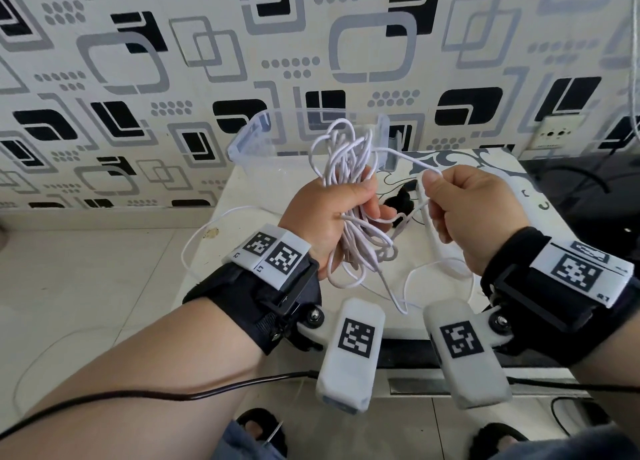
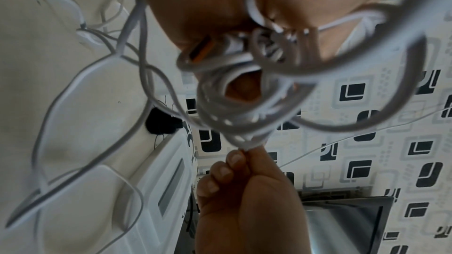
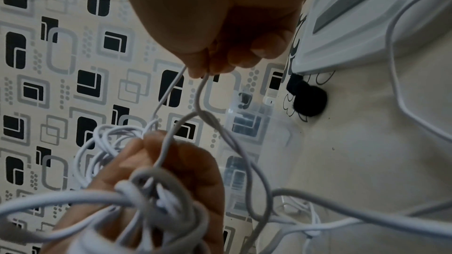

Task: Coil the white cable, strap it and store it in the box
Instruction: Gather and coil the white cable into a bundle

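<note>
My left hand (image 1: 332,213) grips a loose bundle of white cable (image 1: 346,161) above the white table, loops sticking out above and below the fist. My right hand (image 1: 464,210) pinches a strand of the same cable (image 3: 200,88) between thumb and fingers, just right of the bundle. More slack cable (image 1: 436,272) trails over the table. A black strap (image 1: 401,203) lies on the table behind the hands. The clear plastic box (image 1: 263,148) stands open at the table's back left. In the left wrist view the coil (image 2: 244,107) hangs blurred below the palm, with the right hand (image 2: 244,181) beyond it.
The table (image 1: 450,307) stands against a patterned wall (image 1: 138,78); its left edge drops to a tiled floor (image 1: 86,286). A wall socket (image 1: 557,137) sits at the right. A black wire (image 1: 173,395) runs under my left forearm. Sandalled feet show below.
</note>
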`<state>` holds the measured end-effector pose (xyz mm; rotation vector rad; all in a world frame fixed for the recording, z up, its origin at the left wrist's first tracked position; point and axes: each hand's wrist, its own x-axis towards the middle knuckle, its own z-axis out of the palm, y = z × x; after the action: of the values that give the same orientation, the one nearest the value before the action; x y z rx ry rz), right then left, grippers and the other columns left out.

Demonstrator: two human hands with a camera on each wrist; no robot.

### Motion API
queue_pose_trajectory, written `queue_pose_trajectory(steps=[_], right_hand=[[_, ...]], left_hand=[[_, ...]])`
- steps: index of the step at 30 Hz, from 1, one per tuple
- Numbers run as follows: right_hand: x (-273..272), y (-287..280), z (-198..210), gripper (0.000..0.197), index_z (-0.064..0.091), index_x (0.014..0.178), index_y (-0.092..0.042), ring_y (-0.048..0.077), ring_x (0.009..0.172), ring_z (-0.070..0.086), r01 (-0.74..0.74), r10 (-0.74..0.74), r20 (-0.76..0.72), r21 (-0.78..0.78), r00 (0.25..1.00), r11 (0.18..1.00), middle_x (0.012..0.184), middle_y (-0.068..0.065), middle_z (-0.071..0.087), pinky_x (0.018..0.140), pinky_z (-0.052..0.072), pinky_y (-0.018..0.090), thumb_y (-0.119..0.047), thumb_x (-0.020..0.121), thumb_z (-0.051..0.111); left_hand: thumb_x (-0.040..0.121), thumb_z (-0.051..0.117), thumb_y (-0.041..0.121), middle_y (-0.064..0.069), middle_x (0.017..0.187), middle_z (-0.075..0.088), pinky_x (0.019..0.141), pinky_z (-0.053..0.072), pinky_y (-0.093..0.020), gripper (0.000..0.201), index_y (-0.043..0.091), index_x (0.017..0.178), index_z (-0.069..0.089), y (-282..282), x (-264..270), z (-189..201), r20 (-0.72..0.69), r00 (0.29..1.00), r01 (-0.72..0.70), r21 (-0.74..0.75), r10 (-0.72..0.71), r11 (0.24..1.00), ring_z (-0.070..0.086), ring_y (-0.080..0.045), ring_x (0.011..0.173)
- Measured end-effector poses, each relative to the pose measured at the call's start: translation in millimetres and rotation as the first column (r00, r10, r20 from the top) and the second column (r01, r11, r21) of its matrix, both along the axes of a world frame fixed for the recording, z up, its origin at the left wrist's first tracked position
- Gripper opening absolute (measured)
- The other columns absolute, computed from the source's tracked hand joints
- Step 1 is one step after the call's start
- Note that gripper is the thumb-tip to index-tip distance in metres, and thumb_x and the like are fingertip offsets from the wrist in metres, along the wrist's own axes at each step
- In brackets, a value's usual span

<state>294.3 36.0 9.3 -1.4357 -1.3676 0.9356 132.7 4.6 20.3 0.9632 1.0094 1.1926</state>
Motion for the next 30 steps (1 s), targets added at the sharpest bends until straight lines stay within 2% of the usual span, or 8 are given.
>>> queue_pose_trajectory(steps=[4, 8, 11, 14, 20, 23, 25, 30], right_hand=[[1, 1, 3, 0.038, 0.045, 0.054, -0.018, 0.018, 0.044, 0.04, 0.016, -0.016, 0.008, -0.002, 1.0, 1.0, 0.035, -0.009, 0.047, 0.053, 0.037, 0.03, -0.031, 0.089, 0.054], [0, -2, 5, 0.031, 0.05, 0.059, -0.018, 0.016, 0.049, 0.042, -0.064, 0.064, 0.0, 0.005, 0.998, 0.998, 0.044, -0.009, 0.05, 0.053, 0.037, 0.03, -0.026, 0.089, 0.055], [-4, -7, 10, 0.019, 0.056, 0.07, -0.018, 0.009, 0.05, 0.046, -0.224, 0.223, -0.03, -0.024, 0.974, 0.974, 0.054, -0.008, 0.058, 0.05, 0.038, 0.023, -0.019, 0.089, 0.057], [-8, -12, 15, 0.021, 0.059, 0.07, -0.015, 0.007, 0.042, 0.041, -0.302, 0.303, 0.015, -0.013, 0.953, 0.953, 0.045, -0.009, 0.052, 0.046, 0.036, 0.018, -0.025, 0.089, 0.058], [-6, -5, 11, 0.033, 0.051, 0.062, -0.015, 0.019, 0.044, 0.036, -0.028, 0.023, -0.04, -0.115, 0.999, 0.993, 0.035, -0.006, 0.041, 0.046, 0.031, 0.026, -0.027, 0.092, 0.048], [6, 6, 13, 0.031, 0.047, 0.063, -0.015, 0.017, 0.039, 0.039, 0.074, -0.094, -0.078, -0.232, 0.992, 0.97, 0.032, -0.006, 0.044, 0.043, 0.029, 0.023, -0.02, 0.093, 0.042], [12, 12, 15, 0.032, 0.045, 0.062, -0.016, 0.01, 0.029, 0.035, 0.107, -0.167, -0.169, -0.316, 0.971, 0.943, 0.029, -0.008, 0.043, 0.036, 0.024, 0.014, -0.022, 0.094, 0.04], [9, 8, 12, 0.026, 0.043, 0.061, -0.015, 0.01, 0.028, 0.033, 0.081, -0.137, -0.166, -0.31, 0.977, 0.947, 0.03, -0.008, 0.04, 0.033, 0.02, 0.012, -0.015, 0.087, 0.04]], left_hand=[[0.07, 0.06, 0.016, 0.002, 0.043, 0.044, 0.045, 0.045, -0.024, 0.011, 0.008, 0.069, 0.053, 3, -4, 4, -0.019, 1.0, 0.019, -0.022, -0.02, 1.0, 0.056, -0.014, 0.046], [0.078, 0.058, 0.012, 0.002, 0.044, 0.042, 0.044, 0.04, -0.022, 0.003, 0.009, 0.077, 0.06, 8, -14, 0, -0.033, 0.999, 0.0, -0.103, -0.004, 0.995, 0.045, -0.018, 0.047], [0.07, 0.062, 0.016, -0.001, 0.046, 0.04, 0.042, 0.036, -0.02, 0.017, 0.004, 0.082, 0.059, 9, -17, -6, -0.107, 0.994, -0.013, -0.119, 0.0, 0.993, 0.039, -0.017, 0.041], [0.064, 0.064, 0.02, 0.001, 0.043, 0.041, 0.042, 0.035, -0.021, 0.035, 0.006, 0.095, 0.057, 9, -11, -11, -0.163, 0.985, 0.038, -0.12, -0.058, 0.992, 0.041, -0.015, 0.035], [0.066, 0.065, 0.022, 0.0, 0.044, 0.047, 0.051, 0.046, -0.025, 0.047, -0.018, 0.092, 0.06, 4, -2, -9, -0.255, 0.951, 0.162, -0.061, -0.172, 0.985, 0.051, -0.016, 0.041], [0.074, 0.059, 0.014, 0.002, 0.046, 0.049, 0.049, 0.051, -0.024, 0.014, 0.003, 0.079, 0.065, 0, -4, -1, -0.156, 0.958, 0.248, 0.025, -0.241, 0.968, 0.053, -0.013, 0.044], [0.076, 0.058, 0.015, 0.004, 0.049, 0.053, 0.048, 0.052, -0.027, 0.007, 0.01, 0.079, 0.061, 2, -11, 4, -0.054, 0.977, 0.209, 0.067, -0.206, 0.975, 0.055, -0.015, 0.047], [0.091, 0.055, 0.018, 0.005, 0.047, 0.05, 0.049, 0.046, -0.026, 0.033, 0.016, 0.058, 0.053, 16, -33, 9, 0.259, 0.947, -0.198, 0.007, 0.19, 0.98, 0.053, -0.013, 0.045]])
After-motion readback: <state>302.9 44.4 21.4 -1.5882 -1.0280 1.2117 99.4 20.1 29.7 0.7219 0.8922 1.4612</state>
